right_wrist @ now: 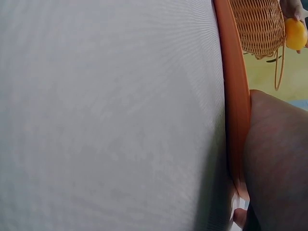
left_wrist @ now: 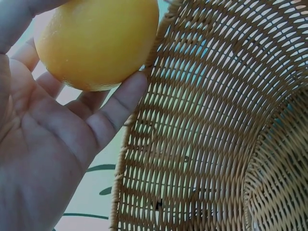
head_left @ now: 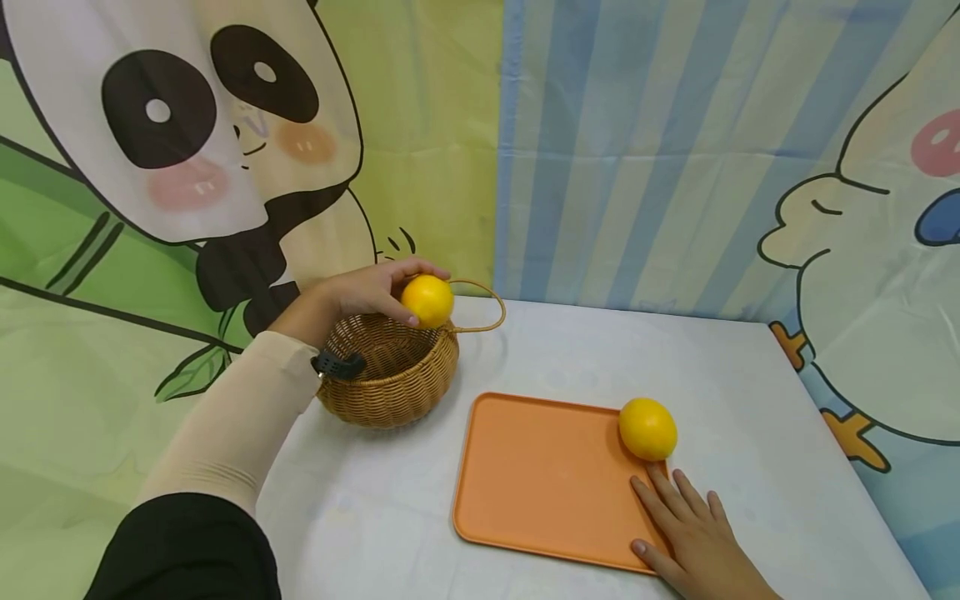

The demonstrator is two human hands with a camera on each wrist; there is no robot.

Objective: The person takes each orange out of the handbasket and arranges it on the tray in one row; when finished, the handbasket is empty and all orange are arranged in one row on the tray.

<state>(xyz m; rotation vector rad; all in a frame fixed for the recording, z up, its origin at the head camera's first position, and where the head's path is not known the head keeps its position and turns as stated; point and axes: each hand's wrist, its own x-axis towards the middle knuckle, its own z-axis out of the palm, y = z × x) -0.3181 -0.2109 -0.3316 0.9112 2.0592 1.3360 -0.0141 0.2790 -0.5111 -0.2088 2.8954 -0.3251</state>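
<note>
My left hand (head_left: 375,292) grips a round yellow orange-like fruit (head_left: 427,301) above the far rim of a wicker basket (head_left: 397,392). In the left wrist view the thumb and fingers curl round the yellow fruit (left_wrist: 98,43), beside the woven basket wall (left_wrist: 192,125). A second yellow fruit (head_left: 647,429) sits at the far right corner of an orange tray (head_left: 547,483). With fingers spread, my right hand (head_left: 693,533) rests on the tray's right edge, its fingertips close under that fruit. The right wrist view shows the tray's side (right_wrist: 236,96) against the hand.
The basket's thin loop handle (head_left: 501,312) sticks out to the right. A white cloth (head_left: 360,508) covers the table. Behind it hangs a printed curtain (head_left: 600,150) with a panda and another cartoon figure.
</note>
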